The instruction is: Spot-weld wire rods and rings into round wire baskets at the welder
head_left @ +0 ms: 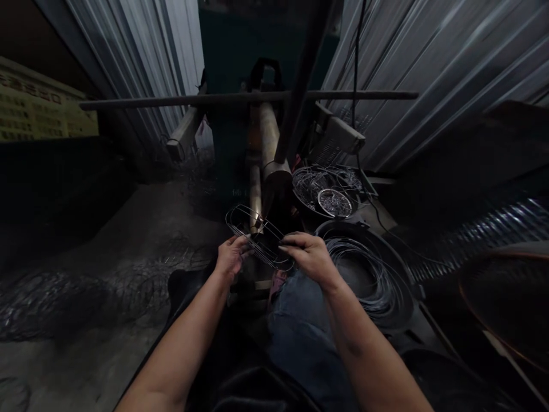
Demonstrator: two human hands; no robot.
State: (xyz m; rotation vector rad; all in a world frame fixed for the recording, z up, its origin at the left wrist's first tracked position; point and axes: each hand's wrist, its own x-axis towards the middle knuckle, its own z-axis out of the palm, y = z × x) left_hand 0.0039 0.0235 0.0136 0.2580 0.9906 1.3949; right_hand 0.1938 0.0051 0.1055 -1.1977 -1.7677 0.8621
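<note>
Between my hands is an oblong wire frame made of several thin rods, tilted beneath the tip of a brass-coloured machine arm. My left hand pinches its near left side with thumb and fingers. On its right end, my right hand grips the wire between thumb and forefinger. The frame surrounds or lies against the arm's tip; which of these, I cannot tell. A thicker brass-coloured cylinder of the dark green machine sits just above.
To the right, a black basin holds coiled wire. Behind it stand wire loops and a small round bowl of metal bits. A long horizontal bar crosses ahead. Wire frames lie on the left floor; a yellow crate is far left.
</note>
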